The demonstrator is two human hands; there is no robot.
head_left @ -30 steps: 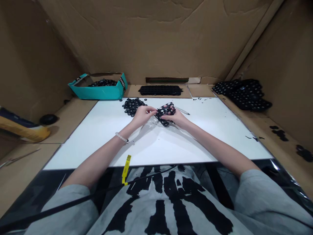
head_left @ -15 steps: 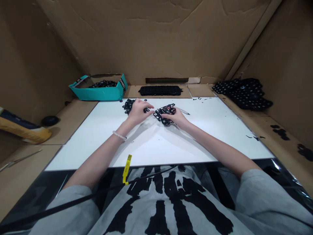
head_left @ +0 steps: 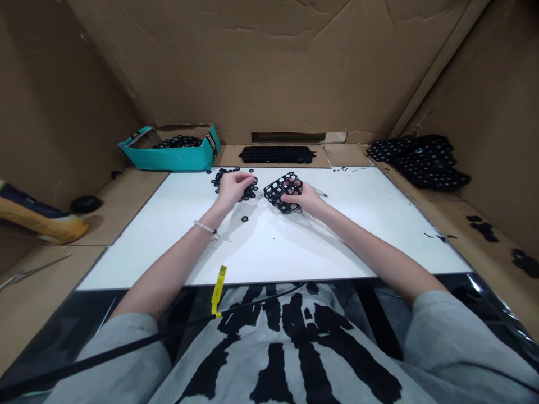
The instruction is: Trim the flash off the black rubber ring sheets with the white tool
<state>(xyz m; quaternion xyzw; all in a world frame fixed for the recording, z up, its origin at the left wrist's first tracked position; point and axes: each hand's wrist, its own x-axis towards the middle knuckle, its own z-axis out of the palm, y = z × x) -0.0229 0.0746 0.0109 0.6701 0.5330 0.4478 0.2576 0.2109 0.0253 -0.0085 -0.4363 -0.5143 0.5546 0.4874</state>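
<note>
In the head view a perforated black sheet [head_left: 278,193], full of round holes, is held tilted above the white board by my right hand [head_left: 309,199], thumb in front and fingers behind. Just left of it, my left hand [head_left: 232,189] is closed in a pinch over a heap of small black rings [head_left: 249,193]. One black ring [head_left: 255,180] shows at its fingertips. Part of the heap is hidden under that hand. A single loose ring [head_left: 245,219] lies on the board nearer to me.
A teal box [head_left: 168,161] with black rings inside stands back left. Behind the white board [head_left: 261,252] lies a dark perforated block [head_left: 277,155]. A bundle of holed black sheet [head_left: 421,160] sits at right. Tweezers [head_left: 37,272] and a yellow tube [head_left: 46,221] are at left. Cardboard walls surround the board.
My left hand has gone from spread fingers to a pinch at the heap. A loose ring now lies on the board below it. The sheet in my right hand has turned more face-on.
</note>
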